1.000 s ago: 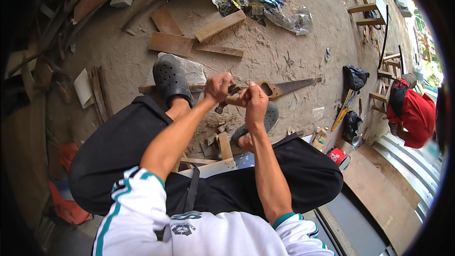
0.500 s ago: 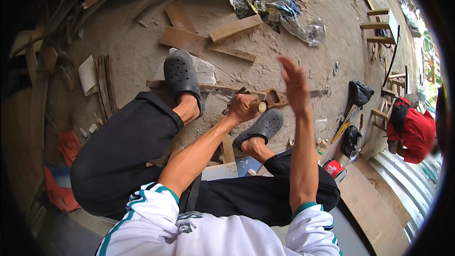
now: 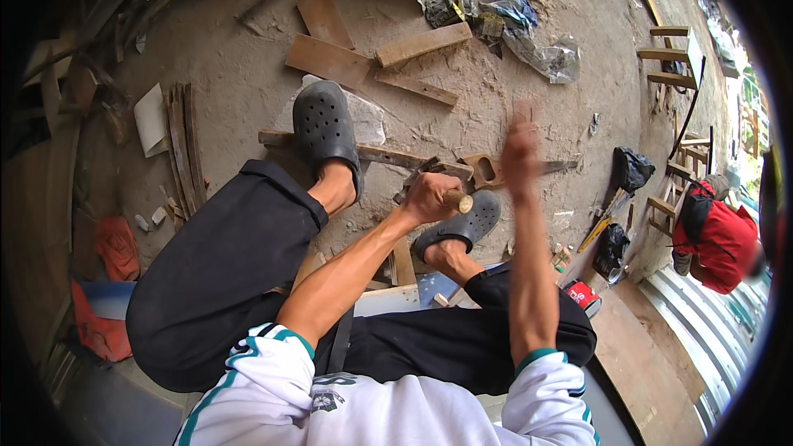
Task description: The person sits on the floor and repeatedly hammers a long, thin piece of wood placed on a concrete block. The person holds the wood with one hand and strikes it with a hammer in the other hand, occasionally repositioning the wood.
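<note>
My left hand (image 3: 431, 197) is closed round a tool with a round wooden handle (image 3: 457, 201), its butt end pointing right; the fingers hide its working end. This hand is just above a long wood strip (image 3: 384, 156), which runs under my left clog (image 3: 324, 120). My right hand (image 3: 519, 153) is raised above the floor, right of the left hand. Motion smears its fingers, so whether it holds anything is unclear. Between and below the hands lies a handsaw (image 3: 483, 170), its blade partly hidden behind the right hand. My right clog (image 3: 459, 221) is near the left hand.
Several loose boards (image 3: 424, 45) lie ahead, beside crumpled plastic and paper (image 3: 541, 54). Wood strips (image 3: 183, 144) are at left. At right are black bags (image 3: 632, 168), a red can (image 3: 583, 297), small wooden stools (image 3: 673, 55), and a person in red (image 3: 717, 235).
My right hand has dropped a little and blurred more. The left hand keeps its grip on the wooden-handled tool. The whole view has shifted slightly.
</note>
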`<action>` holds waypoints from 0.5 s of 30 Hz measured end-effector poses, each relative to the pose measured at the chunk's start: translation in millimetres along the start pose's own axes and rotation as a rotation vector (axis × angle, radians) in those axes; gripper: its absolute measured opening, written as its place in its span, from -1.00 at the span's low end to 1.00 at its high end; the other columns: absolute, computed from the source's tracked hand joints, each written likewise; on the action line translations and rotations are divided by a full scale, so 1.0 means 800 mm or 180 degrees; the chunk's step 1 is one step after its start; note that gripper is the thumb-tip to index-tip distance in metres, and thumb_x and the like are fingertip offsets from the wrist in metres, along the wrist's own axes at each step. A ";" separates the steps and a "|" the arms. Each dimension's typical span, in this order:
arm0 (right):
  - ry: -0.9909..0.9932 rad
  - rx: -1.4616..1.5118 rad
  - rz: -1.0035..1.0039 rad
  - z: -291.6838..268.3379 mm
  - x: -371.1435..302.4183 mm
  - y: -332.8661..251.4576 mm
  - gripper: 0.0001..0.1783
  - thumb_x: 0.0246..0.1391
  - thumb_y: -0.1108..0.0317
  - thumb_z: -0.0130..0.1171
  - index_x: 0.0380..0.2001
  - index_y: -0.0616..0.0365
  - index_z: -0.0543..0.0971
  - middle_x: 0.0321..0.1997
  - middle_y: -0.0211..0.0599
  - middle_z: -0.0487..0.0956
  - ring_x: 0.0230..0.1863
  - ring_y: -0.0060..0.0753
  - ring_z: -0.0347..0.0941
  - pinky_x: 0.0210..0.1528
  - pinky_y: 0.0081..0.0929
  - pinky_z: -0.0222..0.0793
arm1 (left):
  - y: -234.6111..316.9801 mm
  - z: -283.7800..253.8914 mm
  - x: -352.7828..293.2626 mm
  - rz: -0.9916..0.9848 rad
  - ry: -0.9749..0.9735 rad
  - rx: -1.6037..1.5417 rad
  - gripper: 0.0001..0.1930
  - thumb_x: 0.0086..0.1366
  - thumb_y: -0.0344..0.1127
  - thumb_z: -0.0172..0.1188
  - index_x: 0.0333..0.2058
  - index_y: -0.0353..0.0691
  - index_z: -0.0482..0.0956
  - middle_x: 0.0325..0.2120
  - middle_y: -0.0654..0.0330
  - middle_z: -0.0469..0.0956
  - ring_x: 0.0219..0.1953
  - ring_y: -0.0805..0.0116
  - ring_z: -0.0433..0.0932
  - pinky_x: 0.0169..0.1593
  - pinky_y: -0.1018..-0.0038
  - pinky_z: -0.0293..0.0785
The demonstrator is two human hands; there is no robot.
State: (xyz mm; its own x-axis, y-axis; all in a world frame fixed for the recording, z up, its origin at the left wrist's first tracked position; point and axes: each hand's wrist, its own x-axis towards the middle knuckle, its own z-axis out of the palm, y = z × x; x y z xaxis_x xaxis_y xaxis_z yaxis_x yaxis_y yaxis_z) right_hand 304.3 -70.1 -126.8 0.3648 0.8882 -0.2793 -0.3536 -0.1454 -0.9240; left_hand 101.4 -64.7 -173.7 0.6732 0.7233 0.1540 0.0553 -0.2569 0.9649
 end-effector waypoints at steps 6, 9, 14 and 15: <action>-0.0546 0.0113 0.0517 0.081 -0.054 0.021 -0.09 0.30 -0.13 -0.18 0.50 -0.06 -0.32 0.60 -0.14 -0.30 0.59 -0.27 -0.59 0.50 -0.25 -0.80 | -0.002 -0.006 -0.006 -0.0441 -0.0084 -0.0050 -0.83 -0.09 -0.43 0.33 -0.61 -0.25 0.46 -0.64 0.06 0.53 -0.59 0.17 0.55 -0.49 0.29 0.42; -0.0653 -0.0060 0.0590 0.093 -0.045 0.001 -0.10 0.31 -0.21 -0.24 0.50 -0.07 -0.28 0.60 -0.10 -0.30 0.59 -0.22 -0.56 0.50 -0.24 -0.80 | 0.004 -0.009 -0.006 -0.0112 0.0008 -0.0234 -0.81 -0.08 -0.43 0.33 -0.61 -0.25 0.44 -0.65 0.04 0.49 -0.61 0.20 0.51 -0.50 0.32 0.38; 0.0358 -0.0142 -0.0143 -0.003 -0.001 -0.006 -0.23 0.37 -0.02 -0.27 0.50 0.00 -0.18 0.58 -0.06 -0.18 0.59 -0.22 -0.42 0.52 -0.26 -0.64 | 0.011 -0.019 -0.008 -0.0145 -0.0225 -0.0116 -0.81 -0.08 -0.39 0.35 -0.57 -0.28 0.48 -0.62 -0.01 0.50 -0.53 0.07 0.57 -0.45 0.28 0.40; 0.0270 -0.0505 -0.0069 0.000 -0.019 0.026 -0.23 0.36 0.01 -0.25 0.50 0.01 -0.20 0.58 -0.08 -0.19 0.59 -0.24 -0.44 0.52 -0.26 -0.64 | 0.014 -0.015 -0.011 -0.0285 -0.0207 -0.0207 -0.81 -0.07 -0.40 0.34 -0.58 -0.28 0.47 -0.62 0.02 0.50 -0.54 0.12 0.56 -0.46 0.31 0.39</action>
State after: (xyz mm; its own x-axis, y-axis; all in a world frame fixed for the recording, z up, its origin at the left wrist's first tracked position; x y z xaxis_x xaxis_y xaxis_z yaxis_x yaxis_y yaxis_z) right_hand 291.8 -86.7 -141.6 0.4446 0.8529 -0.2737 -0.2071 -0.1994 -0.9578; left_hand 87.2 -66.0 -161.4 0.7142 0.6979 0.0546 0.0708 -0.1497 0.9862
